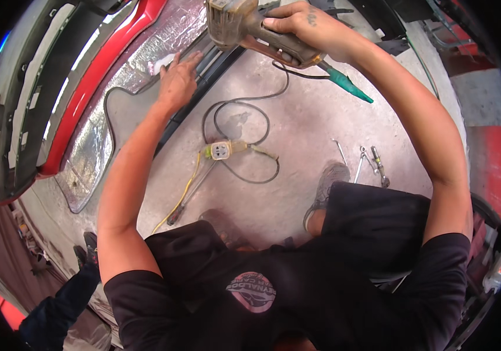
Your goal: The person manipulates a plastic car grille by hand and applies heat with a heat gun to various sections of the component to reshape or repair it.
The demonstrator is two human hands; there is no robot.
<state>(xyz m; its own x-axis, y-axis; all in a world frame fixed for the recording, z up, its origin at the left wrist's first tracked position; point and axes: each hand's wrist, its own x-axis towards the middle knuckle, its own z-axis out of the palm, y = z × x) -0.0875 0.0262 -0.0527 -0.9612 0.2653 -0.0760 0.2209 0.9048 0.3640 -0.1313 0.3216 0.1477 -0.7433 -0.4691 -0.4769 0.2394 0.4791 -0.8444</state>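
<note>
My right hand [303,24] is wrapped round the handle of a dusty brown power tool [227,23], its front end turned to the left. A tapered green sleeve [349,86] sticks out behind it, near my right forearm. The tool's working tip is out of sight, so its exact kind cannot be made out. My left hand [178,79] lies with fingers spread on or just above long dark trim strips [204,75]. Something small and white [160,63] is beside its fingers. Under that arm is a silvery foil-faced panel [90,158] with a dark edge.
A red and black car bumper [66,134] lies at the left. On the concrete floor, a power socket box [221,150] sits among looped black cable and a yellow cord [186,190]. Wrenches [360,164] and a screwdriver-like tool [379,167] lie by my right shoe [327,190]. Another person's leg [57,310] shows lower left.
</note>
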